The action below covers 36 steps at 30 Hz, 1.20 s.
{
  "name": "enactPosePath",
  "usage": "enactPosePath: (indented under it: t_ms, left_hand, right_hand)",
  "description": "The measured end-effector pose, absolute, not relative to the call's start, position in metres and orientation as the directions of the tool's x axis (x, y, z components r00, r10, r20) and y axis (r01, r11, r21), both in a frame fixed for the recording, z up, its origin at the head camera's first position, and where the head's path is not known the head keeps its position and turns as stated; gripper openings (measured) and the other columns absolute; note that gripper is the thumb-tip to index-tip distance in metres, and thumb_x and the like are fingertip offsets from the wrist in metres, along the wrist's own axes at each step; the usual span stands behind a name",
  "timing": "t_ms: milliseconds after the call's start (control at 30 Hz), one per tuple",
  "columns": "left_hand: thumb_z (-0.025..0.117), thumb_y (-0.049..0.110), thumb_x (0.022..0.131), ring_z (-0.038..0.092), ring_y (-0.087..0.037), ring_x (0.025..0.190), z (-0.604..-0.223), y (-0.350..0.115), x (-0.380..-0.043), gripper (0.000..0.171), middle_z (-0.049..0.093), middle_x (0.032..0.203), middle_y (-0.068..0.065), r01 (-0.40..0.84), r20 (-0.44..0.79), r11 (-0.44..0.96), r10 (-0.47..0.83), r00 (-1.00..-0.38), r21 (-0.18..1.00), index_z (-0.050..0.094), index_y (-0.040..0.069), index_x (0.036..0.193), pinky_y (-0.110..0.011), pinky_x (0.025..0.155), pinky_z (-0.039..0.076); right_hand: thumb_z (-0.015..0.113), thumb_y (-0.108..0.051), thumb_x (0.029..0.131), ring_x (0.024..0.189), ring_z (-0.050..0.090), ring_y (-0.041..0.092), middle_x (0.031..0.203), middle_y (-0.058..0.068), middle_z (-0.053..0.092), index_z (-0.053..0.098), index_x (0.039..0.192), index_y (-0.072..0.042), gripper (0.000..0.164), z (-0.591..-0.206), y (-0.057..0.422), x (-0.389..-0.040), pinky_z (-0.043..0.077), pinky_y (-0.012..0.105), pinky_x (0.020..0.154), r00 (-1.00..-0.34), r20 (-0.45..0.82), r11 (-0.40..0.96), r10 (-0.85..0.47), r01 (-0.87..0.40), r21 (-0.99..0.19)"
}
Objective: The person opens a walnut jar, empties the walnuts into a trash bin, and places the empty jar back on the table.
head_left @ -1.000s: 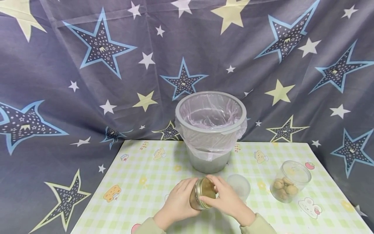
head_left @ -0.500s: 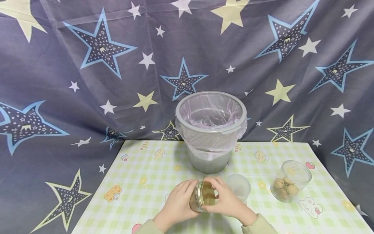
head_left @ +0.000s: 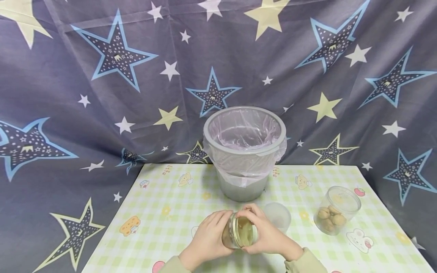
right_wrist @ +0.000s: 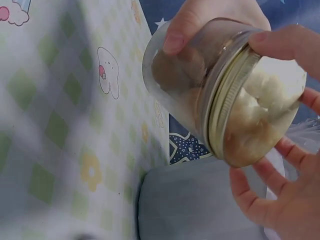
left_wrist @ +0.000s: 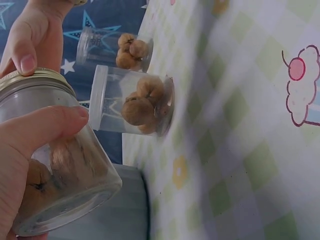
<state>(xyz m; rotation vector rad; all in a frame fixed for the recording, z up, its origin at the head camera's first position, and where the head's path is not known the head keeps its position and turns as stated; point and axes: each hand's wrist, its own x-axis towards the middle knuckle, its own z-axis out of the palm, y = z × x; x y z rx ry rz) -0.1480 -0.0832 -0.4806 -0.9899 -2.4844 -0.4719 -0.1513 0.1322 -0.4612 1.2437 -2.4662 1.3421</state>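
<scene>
My left hand (head_left: 209,237) grips the glass body of a jar (left_wrist: 92,172), tilted and held above the table. Brown walnuts (left_wrist: 72,162) show through its glass. On the gold screw lid (right_wrist: 265,107), my right hand (head_left: 269,236) has its thumb at one side of the rim and fingertips at the other. The lid sits on the jar's mouth and faces right. Behind the right hand stands a clear plastic jar (left_wrist: 112,95), partly covered in the head view, with walnuts in it. Farther right is another clear plastic jar (head_left: 345,204), also holding walnuts.
A grey bin (head_left: 244,191) lined with a pinkish plastic bag (head_left: 239,163) stands at the back of the table, beyond my hands. Green-checked cloth (head_left: 164,235) covers the table. A dark curtain with stars (head_left: 191,41) hangs behind it.
My right hand has shifted its hold around the lid, its thumb now lower on the rim. The left hand and jar stay nearly in place.
</scene>
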Motion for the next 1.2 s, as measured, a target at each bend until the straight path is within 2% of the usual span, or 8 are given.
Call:
enactPosePath:
  t_ms: [133,300,400,500,600,733,967,1200]
  left_hand:
    - [0.089,0.047,0.051,0.059,-0.023,0.111,-0.479,-0.084,-0.148,0.097,0.06,0.123,-0.008,0.708,0.484,0.683,0.565,-0.668,0.18,0.049,0.004,0.129,-0.042,0.093,0.052]
    - [0.088,0.047,0.054,0.058,-0.024,0.113,-0.479,-0.085,-0.148,0.095,0.059,0.125,-0.008,0.686,0.45,0.7,0.557,-0.698,0.197,0.048,0.005,0.129,-0.044,0.094,0.051]
    - [0.088,0.046,0.055,0.058,-0.024,0.113,-0.479,-0.085,-0.149,0.094,0.059,0.124,-0.009,0.674,0.457,0.714,0.543,-0.704,0.189,0.048,0.004,0.129,-0.044,0.094,0.051]
    - [0.088,0.045,0.055,0.058,-0.024,0.112,-0.481,-0.084,-0.15,0.094,0.059,0.123,-0.008,0.667,0.481,0.724,0.527,-0.7,0.176,0.048,0.004,0.129,-0.043,0.094,0.051]
    - [0.089,0.044,0.054,0.059,-0.025,0.111,-0.481,-0.083,-0.151,0.095,0.059,0.123,-0.009,0.656,0.488,0.738,0.519,-0.702,0.159,0.048,0.003,0.129,-0.043,0.093,0.051]
    - [0.089,0.043,0.053,0.059,-0.025,0.111,-0.481,-0.083,-0.151,0.096,0.059,0.122,-0.009,0.643,0.485,0.754,0.515,-0.706,0.134,0.048,0.004,0.129,-0.043,0.094,0.051]
    - [0.09,0.043,0.051,0.059,-0.025,0.109,-0.482,-0.083,-0.152,0.095,0.059,0.12,-0.009,0.646,0.504,0.756,0.519,-0.69,0.105,0.049,0.004,0.128,-0.043,0.094,0.051]
    - [0.089,0.043,0.05,0.059,-0.022,0.109,-0.481,-0.083,-0.154,0.094,0.06,0.119,-0.006,0.646,0.525,0.757,0.512,-0.679,0.097,0.051,0.007,0.128,-0.039,0.095,0.05]
  right_hand:
    - [0.082,-0.011,0.061,0.119,0.032,0.019,0.125,0.005,0.037,0.047,0.128,-0.013,0.076,-0.461,0.133,-0.152,0.044,0.059,0.089,-0.639,0.435,0.275,-0.634,-0.713,-0.645]
    - [0.083,-0.016,0.065,0.117,0.034,0.017,0.125,0.006,0.038,0.046,0.132,-0.012,0.076,-0.462,0.134,-0.154,0.049,0.039,0.089,-0.626,0.45,0.28,-0.636,-0.731,-0.622]
    - [0.082,-0.024,0.072,0.113,0.039,0.017,0.124,0.009,0.04,0.043,0.136,-0.011,0.076,-0.461,0.133,-0.156,0.049,0.028,0.082,-0.672,0.41,0.295,-0.617,-0.68,-0.671]
    - [0.078,-0.03,0.077,0.108,0.044,0.022,0.123,0.013,0.043,0.041,0.138,-0.01,0.074,-0.458,0.13,-0.157,0.05,0.024,0.075,-0.753,0.317,0.344,-0.576,-0.575,-0.742]
    - [0.075,-0.033,0.08,0.104,0.047,0.028,0.122,0.016,0.046,0.043,0.136,-0.01,0.069,-0.455,0.127,-0.155,0.052,0.023,0.07,-0.82,0.225,0.383,-0.526,-0.465,-0.798]
    - [0.074,-0.034,0.081,0.104,0.048,0.031,0.123,0.018,0.047,0.045,0.134,-0.009,0.066,-0.452,0.123,-0.153,0.053,0.02,0.067,-0.862,0.158,0.402,-0.482,-0.378,-0.834]
    - [0.073,-0.035,0.081,0.104,0.051,0.023,0.124,0.013,0.053,0.048,0.132,-0.007,0.064,-0.448,0.119,-0.152,0.048,0.032,0.081,-0.89,0.146,0.441,-0.432,-0.349,-0.827]
    - [0.077,-0.027,0.077,0.102,0.047,0.03,0.122,0.021,0.048,0.045,0.133,-0.003,0.068,-0.448,0.119,-0.151,0.054,0.025,0.068,-0.895,0.136,0.356,-0.425,-0.304,-0.884]
